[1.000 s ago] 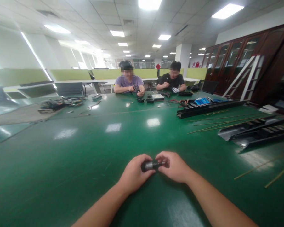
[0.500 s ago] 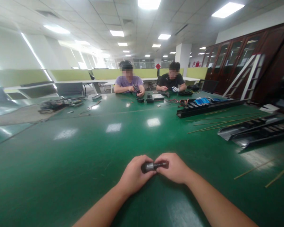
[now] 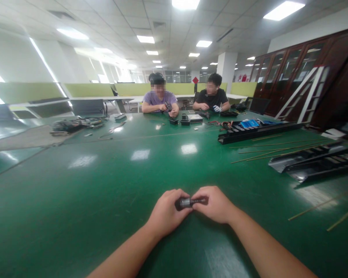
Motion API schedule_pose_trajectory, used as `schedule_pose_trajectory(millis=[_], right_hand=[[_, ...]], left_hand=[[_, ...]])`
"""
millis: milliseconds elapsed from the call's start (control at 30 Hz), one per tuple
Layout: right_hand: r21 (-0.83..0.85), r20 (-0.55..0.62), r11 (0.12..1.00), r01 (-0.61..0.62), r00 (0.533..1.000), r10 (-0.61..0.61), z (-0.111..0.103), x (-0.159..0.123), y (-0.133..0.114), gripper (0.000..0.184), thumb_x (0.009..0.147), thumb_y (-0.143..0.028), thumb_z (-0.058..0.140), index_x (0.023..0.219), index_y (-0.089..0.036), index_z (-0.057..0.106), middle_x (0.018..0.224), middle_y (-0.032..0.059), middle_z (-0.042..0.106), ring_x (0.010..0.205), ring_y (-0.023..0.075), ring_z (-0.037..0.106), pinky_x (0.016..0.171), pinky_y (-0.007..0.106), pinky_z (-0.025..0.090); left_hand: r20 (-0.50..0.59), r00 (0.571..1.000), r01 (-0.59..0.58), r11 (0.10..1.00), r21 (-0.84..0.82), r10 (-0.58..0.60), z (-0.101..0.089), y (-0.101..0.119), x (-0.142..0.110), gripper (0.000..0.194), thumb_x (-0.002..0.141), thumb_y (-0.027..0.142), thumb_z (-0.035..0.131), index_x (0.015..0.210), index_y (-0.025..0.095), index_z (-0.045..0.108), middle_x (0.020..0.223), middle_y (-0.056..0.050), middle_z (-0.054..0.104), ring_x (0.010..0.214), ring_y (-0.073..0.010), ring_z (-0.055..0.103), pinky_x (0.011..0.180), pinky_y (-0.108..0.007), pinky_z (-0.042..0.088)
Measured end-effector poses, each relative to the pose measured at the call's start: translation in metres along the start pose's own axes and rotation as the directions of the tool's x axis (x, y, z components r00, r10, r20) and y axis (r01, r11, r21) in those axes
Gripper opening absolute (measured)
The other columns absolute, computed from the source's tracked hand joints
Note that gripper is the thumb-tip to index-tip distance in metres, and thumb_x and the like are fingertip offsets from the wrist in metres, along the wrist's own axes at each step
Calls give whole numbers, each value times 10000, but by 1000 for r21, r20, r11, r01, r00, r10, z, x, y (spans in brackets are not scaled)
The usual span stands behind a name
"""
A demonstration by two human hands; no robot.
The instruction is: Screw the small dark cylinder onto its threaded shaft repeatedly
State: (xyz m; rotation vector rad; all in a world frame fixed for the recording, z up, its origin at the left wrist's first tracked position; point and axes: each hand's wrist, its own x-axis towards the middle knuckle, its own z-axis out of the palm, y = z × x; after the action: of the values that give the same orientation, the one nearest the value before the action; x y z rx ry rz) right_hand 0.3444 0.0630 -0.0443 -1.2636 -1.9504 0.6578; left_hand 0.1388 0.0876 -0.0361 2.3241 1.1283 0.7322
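A short cylindrical part [image 3: 186,202], dark with a silver band and a thinner dark shaft, lies level between my two hands just above the green table [image 3: 104,216]. Its exact kind I cannot make out. My left hand [image 3: 166,211] is closed around the thick end, which the palm partly hides. Thumb and fingers of my right hand [image 3: 216,205] pinch the thin shaft on the right, covering some of it. Both hands are close together, their fingertips almost meeting at the part.
Two people [image 3: 160,96] sit across the table, handling small items. Black metal channels [image 3: 313,164] and thin rods [image 3: 263,156] lie to the right, a long black rail [image 3: 257,133] beyond them. Bundled cables [image 3: 72,125] rest at the far left. A stepladder [image 3: 309,92] stands behind.
The view has shifted slightly. Both hands keep their grip on the cylindrical part with hardly any movement. The person at the far right has turned their head to the left.
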Motion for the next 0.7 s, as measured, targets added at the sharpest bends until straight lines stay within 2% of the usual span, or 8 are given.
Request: schedule_pose_trajectory(millis=[700], right_hand=[[-7, -2, 1000, -6, 1000, 6, -4, -1, -1, 129, 756, -222, 719, 864, -216, 788, 793, 18, 727, 723, 155, 631, 665, 249, 446]], left_hand=[[-23, 999, -40, 999, 4, 40, 0, -2, 0, 180, 785, 243, 721, 955, 231, 663, 913, -26, 657, 876, -207, 594, 796, -325, 435]])
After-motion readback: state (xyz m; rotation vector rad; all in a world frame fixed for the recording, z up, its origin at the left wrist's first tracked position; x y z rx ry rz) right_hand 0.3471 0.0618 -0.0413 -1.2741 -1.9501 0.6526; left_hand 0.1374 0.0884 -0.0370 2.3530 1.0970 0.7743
